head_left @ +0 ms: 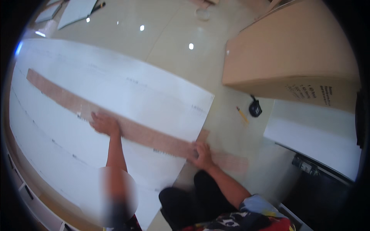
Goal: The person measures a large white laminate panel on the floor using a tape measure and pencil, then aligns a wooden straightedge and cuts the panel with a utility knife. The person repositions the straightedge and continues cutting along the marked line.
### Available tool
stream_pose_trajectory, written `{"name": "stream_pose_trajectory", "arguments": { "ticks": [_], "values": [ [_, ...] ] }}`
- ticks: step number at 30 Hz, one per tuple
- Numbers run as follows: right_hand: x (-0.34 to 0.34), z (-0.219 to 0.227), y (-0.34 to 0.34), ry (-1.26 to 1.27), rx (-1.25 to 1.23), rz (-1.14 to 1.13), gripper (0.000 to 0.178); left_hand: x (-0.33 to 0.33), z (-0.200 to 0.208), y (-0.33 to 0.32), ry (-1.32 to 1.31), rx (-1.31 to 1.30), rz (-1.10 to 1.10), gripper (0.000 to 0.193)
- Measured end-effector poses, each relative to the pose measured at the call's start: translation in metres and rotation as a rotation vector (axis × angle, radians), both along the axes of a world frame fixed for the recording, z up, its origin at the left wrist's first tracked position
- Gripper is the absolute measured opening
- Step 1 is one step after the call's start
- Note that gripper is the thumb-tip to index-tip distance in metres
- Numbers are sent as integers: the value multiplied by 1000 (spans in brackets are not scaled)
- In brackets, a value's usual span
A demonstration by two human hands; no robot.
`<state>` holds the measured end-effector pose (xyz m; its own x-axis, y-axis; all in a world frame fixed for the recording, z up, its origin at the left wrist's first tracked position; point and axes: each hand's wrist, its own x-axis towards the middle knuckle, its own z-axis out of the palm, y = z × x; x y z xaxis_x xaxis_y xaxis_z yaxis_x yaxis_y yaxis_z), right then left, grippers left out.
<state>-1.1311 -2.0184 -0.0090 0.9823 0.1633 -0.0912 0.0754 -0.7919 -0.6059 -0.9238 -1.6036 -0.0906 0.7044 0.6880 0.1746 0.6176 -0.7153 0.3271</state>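
Note:
A long, narrow reddish-brown strip (150, 134), perhaps wood or cardboard, lies slantwise across a large white sheet (162, 88) on the floor. Its near right end sticks out past the sheet's edge, where it is blurred. My left hand (106, 124) rests on the strip's middle, fingers stretched out and partly over its lower edge. At the sheet's right edge, my right hand (201, 156) has its fingers curled round the strip. Rows of small dark printed marks run along the sheet on both sides of the strip.
A large cardboard box (285, 50) stands at the right, with a white panel (312, 131) below it. On the shiny tiled floor between sheet and box lie a black tape measure (254, 107) and a thin yellow tool (242, 114). White pieces (77, 12) lie at the far left.

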Motion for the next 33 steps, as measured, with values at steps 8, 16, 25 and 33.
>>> {"name": "stream_pose_trajectory", "arguments": {
  "ticks": [8, 16, 25, 33],
  "values": [
    [50, 22, 9, 496, 134, -216, 39, 19, 56, -39, 65, -172, 229, 44],
    [86, 39, 8, 725, -107, -52, 43, 16, 55, -44, 82, -182, 214, 43],
    [102, 22, 3, 1038, -376, 284, 36, 10, 34, -51, 113, -24, 209, 48],
    [488, 38, 5, 66, 369, -497, 23, 16, 56, -53, 123, -148, 254, 46]
  ]
}}
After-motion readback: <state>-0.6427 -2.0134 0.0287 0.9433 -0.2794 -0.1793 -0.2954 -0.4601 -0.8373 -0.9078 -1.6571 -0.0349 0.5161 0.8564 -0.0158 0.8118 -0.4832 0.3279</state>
